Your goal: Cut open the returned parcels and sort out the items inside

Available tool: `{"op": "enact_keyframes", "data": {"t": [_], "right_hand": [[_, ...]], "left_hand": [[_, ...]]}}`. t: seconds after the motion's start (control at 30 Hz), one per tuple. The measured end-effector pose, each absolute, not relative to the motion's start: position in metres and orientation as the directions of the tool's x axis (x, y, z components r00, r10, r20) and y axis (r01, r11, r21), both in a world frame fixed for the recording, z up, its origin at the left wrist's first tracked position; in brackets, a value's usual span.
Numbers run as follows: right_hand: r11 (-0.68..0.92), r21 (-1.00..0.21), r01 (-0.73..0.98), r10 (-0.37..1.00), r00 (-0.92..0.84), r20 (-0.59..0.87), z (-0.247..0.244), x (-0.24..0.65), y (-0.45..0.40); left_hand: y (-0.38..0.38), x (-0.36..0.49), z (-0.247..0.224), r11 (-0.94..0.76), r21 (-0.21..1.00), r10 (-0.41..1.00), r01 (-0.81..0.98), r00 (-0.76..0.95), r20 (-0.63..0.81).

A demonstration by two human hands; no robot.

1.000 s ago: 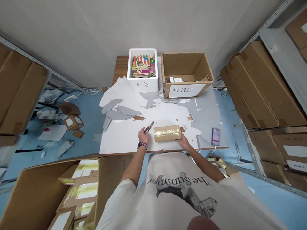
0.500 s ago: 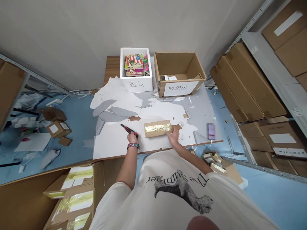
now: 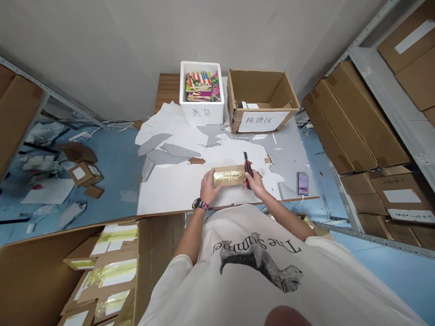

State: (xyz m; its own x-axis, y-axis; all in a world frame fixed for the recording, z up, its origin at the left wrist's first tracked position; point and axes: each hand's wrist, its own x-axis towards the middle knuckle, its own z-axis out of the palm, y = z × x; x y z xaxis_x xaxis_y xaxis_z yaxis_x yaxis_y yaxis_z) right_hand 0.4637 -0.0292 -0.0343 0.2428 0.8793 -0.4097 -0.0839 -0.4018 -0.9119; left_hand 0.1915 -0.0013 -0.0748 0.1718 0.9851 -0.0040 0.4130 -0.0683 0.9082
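Left hand (image 3: 208, 187) clasping the left end of a cardboard parcel (image 3: 228, 176), right hand (image 3: 255, 183) closed around a utility knife (image 3: 248, 165)
Parcel near the front edge of the worktop (image 3: 170, 192); foam box (image 3: 202, 118) and open carton (image 3: 260, 85) stand behind, blue floor (image 3: 115, 158) either side.

Bright, even light on the table (image 3: 176, 188), dimmer wall (image 3: 136, 36) behind it, shiny glare on tape (image 3: 229, 175) near its front edge, phone (image 3: 302, 183) at its right end blurred into squares, shelf (image 3: 369, 74) beyond looking stretched
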Motion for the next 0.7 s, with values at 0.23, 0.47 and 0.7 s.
{"op": "enact_keyframes", "data": {"t": [0.23, 0.47, 0.7], "right_hand": [[-0.072, -0.820, 0.567, 0.981, -0.111, -0.162, 0.003, 0.503, -0.021], [0.171, -0.616, 0.769, 0.892, -0.387, -0.235, 0.012, 0.473, 0.022], [0.426, -0.373, 0.824, 0.773, -0.546, -0.324, 0.038, 0.436, 0.059]], "left_hand": [[0.048, 0.180, -0.121, -0.026, 0.955, 0.929, 0.294, 0.359, -0.086], [0.054, 0.173, -0.132, 0.034, 0.976, 0.912, 0.216, 0.393, -0.119], [0.056, 0.171, -0.133, 0.005, 0.971, 0.907, 0.238, 0.407, -0.105]]}}
